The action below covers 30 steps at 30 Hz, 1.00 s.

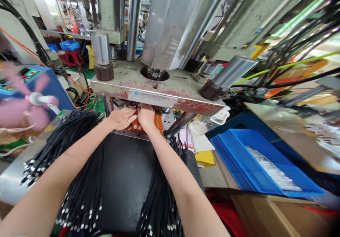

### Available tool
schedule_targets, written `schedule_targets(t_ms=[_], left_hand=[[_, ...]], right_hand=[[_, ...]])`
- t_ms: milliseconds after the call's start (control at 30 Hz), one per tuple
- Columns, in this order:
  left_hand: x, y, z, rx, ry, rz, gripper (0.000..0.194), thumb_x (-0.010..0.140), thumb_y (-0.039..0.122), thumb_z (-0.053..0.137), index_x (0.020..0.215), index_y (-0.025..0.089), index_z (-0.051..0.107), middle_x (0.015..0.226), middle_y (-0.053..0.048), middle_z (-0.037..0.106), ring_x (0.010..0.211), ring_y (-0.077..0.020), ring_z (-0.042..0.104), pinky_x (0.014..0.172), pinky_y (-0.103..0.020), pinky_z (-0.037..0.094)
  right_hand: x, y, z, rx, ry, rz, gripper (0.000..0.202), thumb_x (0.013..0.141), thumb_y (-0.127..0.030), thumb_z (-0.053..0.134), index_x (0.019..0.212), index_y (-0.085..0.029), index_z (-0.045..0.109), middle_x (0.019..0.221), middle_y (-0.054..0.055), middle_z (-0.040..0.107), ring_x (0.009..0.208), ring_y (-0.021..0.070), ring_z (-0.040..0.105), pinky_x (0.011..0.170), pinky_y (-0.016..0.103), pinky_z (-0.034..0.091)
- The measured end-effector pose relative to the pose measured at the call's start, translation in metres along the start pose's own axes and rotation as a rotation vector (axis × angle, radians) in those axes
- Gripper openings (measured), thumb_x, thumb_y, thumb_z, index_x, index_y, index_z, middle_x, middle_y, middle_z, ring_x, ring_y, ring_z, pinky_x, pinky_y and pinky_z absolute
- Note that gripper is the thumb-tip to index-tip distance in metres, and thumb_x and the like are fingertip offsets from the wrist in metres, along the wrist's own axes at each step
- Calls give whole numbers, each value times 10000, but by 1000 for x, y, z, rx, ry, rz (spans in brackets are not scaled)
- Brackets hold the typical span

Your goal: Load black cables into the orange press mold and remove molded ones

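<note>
Both of my hands reach under the heavy plate of a press, over an orange mould block (158,122). My left hand (122,118) lies on the block's left side with its fingers stretched forward. My right hand (146,117) is beside it, its fingers curled down at the block; whatever they pinch is hidden. Small metallic pieces show on the block just below the hands. A thick bundle of black cables (82,173) with metal plug ends hangs under my left forearm. More black cables (159,194) lie under my right forearm.
The press plate (159,97) sits close above my hands, with steel posts (102,51) rising from it. A pink fan (34,99) spins at the left. Blue trays (255,159), one holding white pieces, stand at the right. A black surface (127,180) lies between the cable bundles.
</note>
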<state>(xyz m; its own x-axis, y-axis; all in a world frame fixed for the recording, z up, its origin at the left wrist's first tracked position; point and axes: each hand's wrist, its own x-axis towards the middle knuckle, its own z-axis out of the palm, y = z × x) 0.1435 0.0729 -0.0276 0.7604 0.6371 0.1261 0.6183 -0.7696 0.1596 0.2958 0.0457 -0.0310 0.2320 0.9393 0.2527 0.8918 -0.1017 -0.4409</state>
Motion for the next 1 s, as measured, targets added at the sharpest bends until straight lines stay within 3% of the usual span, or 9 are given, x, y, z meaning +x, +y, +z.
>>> schedule_targets(t_ms=[133, 300, 400, 533, 633, 700, 767, 867, 1000], left_hand=[[44, -10, 6, -142, -73, -150, 517, 987, 359, 242, 1374, 126, 493, 1463, -109, 486, 1353, -195, 442, 1147, -343, 299], [63, -14, 5, -188, -14, -231, 503, 990, 335, 216, 1345, 128, 506, 1419, -119, 532, 1333, -196, 470, 1112, -336, 346], [39, -7, 6, -188, 54, -264, 563, 1009, 324, 87, 1359, 102, 469, 1430, -147, 512, 1347, -204, 456, 1101, -342, 364], [-29, 3, 22, -143, 181, -307, 507, 1012, 302, 143, 1398, 72, 377, 1402, -195, 519, 1307, -215, 499, 1081, -342, 388], [-68, 8, 36, 4, 42, -530, 424, 971, 339, 339, 1257, 84, 521, 1094, -226, 675, 1063, -327, 655, 915, -450, 489], [-78, 7, 41, 51, -46, -642, 361, 919, 336, 448, 1114, 76, 605, 970, -241, 688, 978, -379, 674, 835, -479, 505], [-77, 3, 41, 21, -50, -666, 288, 888, 301, 487, 1008, 88, 638, 917, -227, 692, 934, -363, 685, 801, -448, 512], [-75, -3, 30, -65, -22, -610, 205, 887, 322, 504, 905, 157, 624, 836, -101, 694, 832, -233, 684, 771, -317, 504], [-82, 16, -2, -464, 202, -338, 191, 876, 351, 526, 806, 174, 523, 688, 21, 574, 615, -104, 543, 610, -205, 430]], right_hand=[[-35, -1, -7, -14, -44, -69, 204, 926, -373, 533, 963, -201, 636, 1018, 106, 645, 976, 270, 598, 857, 404, 424], [-27, -7, -8, -34, -91, -5, 278, 860, -450, 630, 952, -188, 626, 1010, 114, 636, 979, 277, 598, 862, 415, 432], [-35, 9, -16, 37, -37, -82, 237, 881, -372, 615, 1005, -171, 620, 1015, 112, 642, 956, 243, 613, 853, 365, 451], [-96, 59, -38, -23, 127, -64, 219, 951, -332, 494, 939, -166, 637, 921, 106, 665, 872, 232, 642, 788, 334, 472], [-142, 90, -48, -292, -99, 133, 325, 950, -424, 490, 843, -175, 669, 868, 145, 692, 779, 278, 672, 664, 355, 463], [-157, 99, -49, -373, -318, 197, 326, 921, -454, 541, 823, -181, 689, 844, 147, 711, 773, 290, 692, 650, 347, 453], [-161, 102, -47, -345, -409, 214, 269, 911, -405, 563, 831, -188, 700, 844, 126, 728, 812, 274, 704, 671, 321, 446], [-161, 103, -48, -193, -316, 238, 217, 897, -318, 552, 773, -193, 679, 786, 82, 729, 788, 232, 701, 661, 284, 428], [-170, 88, -63, 244, -103, 159, 202, 883, -348, 532, 756, -205, 596, 644, 19, 674, 591, 170, 635, 595, 259, 426]])
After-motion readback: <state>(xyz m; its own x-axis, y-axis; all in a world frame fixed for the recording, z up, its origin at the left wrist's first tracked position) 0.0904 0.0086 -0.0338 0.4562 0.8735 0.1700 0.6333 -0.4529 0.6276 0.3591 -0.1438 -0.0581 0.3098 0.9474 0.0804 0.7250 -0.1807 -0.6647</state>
